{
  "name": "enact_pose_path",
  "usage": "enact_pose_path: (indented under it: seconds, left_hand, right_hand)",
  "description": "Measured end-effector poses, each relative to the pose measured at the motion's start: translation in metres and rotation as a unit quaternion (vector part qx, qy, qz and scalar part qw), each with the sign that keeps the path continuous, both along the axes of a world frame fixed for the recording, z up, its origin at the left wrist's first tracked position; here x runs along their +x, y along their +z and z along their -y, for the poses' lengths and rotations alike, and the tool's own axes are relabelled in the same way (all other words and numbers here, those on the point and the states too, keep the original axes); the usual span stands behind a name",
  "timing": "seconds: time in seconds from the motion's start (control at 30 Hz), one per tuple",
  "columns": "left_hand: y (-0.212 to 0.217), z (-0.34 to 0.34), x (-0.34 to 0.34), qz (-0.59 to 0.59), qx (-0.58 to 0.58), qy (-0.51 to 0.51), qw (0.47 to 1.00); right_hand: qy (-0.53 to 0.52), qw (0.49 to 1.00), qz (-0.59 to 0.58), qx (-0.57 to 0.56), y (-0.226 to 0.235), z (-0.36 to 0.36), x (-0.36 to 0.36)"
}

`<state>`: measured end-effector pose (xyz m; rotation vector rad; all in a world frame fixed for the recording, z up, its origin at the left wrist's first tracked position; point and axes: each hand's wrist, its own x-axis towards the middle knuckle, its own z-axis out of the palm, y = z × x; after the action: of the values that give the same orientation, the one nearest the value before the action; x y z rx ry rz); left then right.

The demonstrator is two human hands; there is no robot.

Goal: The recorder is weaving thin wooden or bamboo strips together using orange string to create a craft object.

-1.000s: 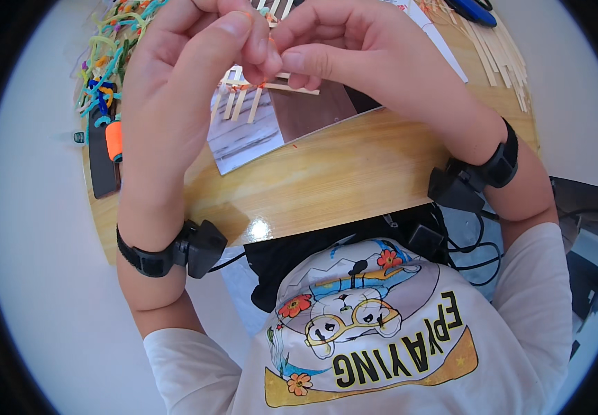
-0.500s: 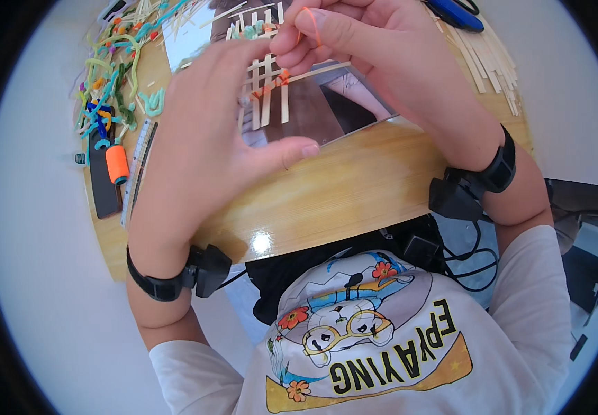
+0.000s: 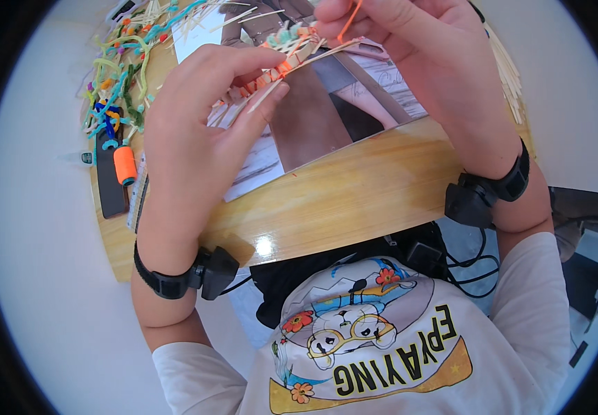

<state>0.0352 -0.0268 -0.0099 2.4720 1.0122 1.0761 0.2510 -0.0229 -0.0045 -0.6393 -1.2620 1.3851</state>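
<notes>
My left hand (image 3: 188, 121) grips a small lattice of flat wooden sticks (image 3: 289, 63) between thumb and fingers. Orange thread binds the lattice's crossings, and pale green fuzzy pieces sit at its far end. It is tilted up over a glossy printed sheet (image 3: 313, 131). To the right, my right hand (image 3: 444, 69) pinches a strand of orange thread (image 3: 349, 24) just above the far right of the lattice. Its fingertips are partly cut off by the top edge of the view.
On the left lie a tangle of colourful pipe cleaners (image 3: 133, 76), an orange thread spool (image 3: 124, 166), a dark flat slab (image 3: 109, 183) and a ruler (image 3: 138, 197). Loose wooden sticks (image 3: 503, 66) lie at the right, partly behind my right arm. The wooden table's front edge (image 3: 333, 238) curves near my body.
My left hand has closed on the lattice and tilted it up off the sheet. My right hand has moved right and up with the orange thread, away from my left hand.
</notes>
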Motion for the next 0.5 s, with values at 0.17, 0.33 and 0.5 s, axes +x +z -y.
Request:
enact_pose_path:
  seconds: [0.17, 0.33, 0.5]
  left_hand:
    - [0.002, 0.001, -0.003, 0.048, -0.027, -0.018, 0.998]
    - [0.006, 0.003, 0.000, 0.059, -0.011, -0.005, 0.998]
    - [-0.001, -0.004, -0.001, 0.100, 0.034, -0.008, 0.994]
  right_hand:
    - [-0.004, 0.998, -0.033, 0.062, 0.000, 0.000, 0.000]
    - [-0.053, 0.954, 0.028, 0.295, 0.000, -0.003, -0.003]
    - [-0.090, 0.900, 0.097, 0.415, -0.001, -0.008, -0.005]
